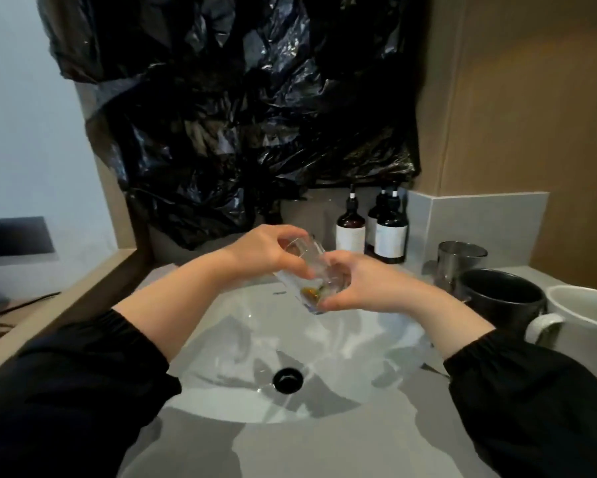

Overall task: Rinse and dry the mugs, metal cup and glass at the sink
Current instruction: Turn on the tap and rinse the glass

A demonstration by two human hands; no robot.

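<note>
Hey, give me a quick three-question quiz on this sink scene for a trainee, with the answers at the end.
1. True or false: the left hand and the right hand both hold the glass above the sink.
2. How many brown pump bottles stand behind the sink? A) one B) three C) five
3. Fill in: on the counter, the black mug stands between the metal cup and the ____.

Key: 1 true. 2 B. 3 white mug.
</note>
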